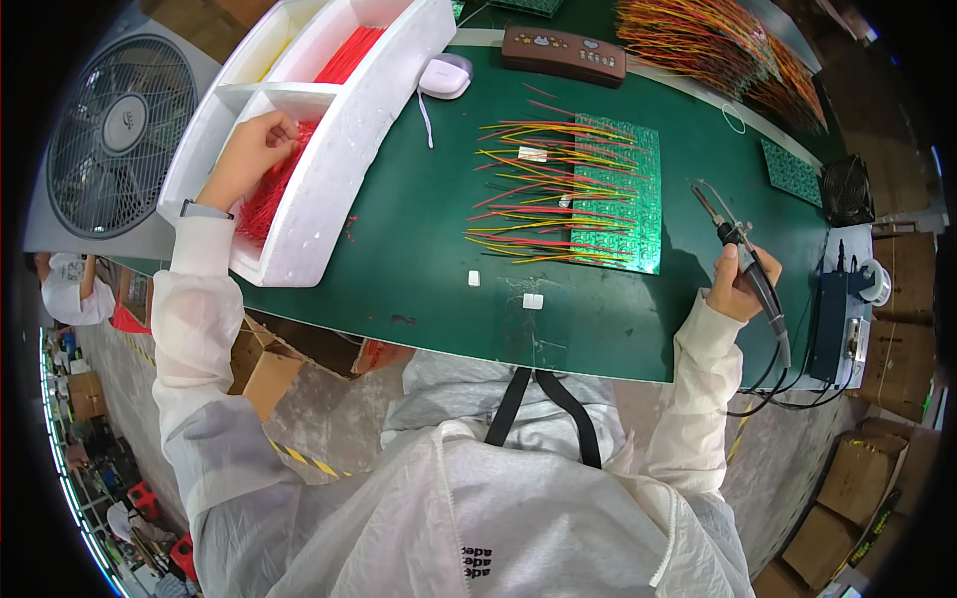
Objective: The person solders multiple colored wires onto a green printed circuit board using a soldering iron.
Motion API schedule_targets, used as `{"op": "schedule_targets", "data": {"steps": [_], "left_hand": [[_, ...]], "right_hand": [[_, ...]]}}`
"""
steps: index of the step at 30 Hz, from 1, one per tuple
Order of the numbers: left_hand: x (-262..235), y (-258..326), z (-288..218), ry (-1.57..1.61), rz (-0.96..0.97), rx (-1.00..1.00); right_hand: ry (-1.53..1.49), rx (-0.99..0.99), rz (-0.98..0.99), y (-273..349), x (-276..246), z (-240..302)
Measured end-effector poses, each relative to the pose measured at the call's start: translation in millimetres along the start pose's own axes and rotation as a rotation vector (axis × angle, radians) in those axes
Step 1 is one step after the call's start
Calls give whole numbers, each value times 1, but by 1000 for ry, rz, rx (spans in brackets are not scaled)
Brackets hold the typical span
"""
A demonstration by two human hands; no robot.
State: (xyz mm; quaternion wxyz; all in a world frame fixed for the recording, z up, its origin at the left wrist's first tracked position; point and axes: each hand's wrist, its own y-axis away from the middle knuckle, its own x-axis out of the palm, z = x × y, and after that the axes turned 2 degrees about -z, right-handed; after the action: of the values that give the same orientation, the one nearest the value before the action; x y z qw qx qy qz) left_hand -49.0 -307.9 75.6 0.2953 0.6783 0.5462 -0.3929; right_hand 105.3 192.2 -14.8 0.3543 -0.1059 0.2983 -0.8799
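My left hand (257, 149) reaches into a compartment of the white foam box (334, 179) at the left, over a heap of short red wires (267, 204). Its fingertips are pinched together; whether a wire is between them cannot be made out. My right hand (743, 284) grips a soldering iron (755, 261) with a thin metal guide beside its tip, which points up and away to the left. Between the hands lies a green circuit board panel (643, 199), with rows of red and yellow wires (528, 214) sticking out past its left side.
A brown case (563, 57) and a pale earbud case (446, 77) lie at the back. Bundled wires (698, 45) fill the far right. A blue soldering station (832, 329), its cable and a small black fan (847, 189) stand right. A large fan (122, 130) stands left.
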Motion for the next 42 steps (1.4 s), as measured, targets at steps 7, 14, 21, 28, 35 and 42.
{"op": "schedule_targets", "data": {"steps": [7,14,21,28,35,42], "left_hand": [[-3,-4,0,129,16,19],[-1,2,-33,380,-64,21],[4,9,-67,452,-7,0],[6,8,-61,505,-23,-78],[9,6,-59,579,-48,-188],[11,10,-66,541,-68,-195]], "right_hand": [[38,-35,-1,-2,3,3],[18,1,23,0,0,3],[21,15,16,0,0,3],[43,12,23,-1,0,3],[39,9,34,0,0,2],[48,-5,43,1,-1,3]]}}
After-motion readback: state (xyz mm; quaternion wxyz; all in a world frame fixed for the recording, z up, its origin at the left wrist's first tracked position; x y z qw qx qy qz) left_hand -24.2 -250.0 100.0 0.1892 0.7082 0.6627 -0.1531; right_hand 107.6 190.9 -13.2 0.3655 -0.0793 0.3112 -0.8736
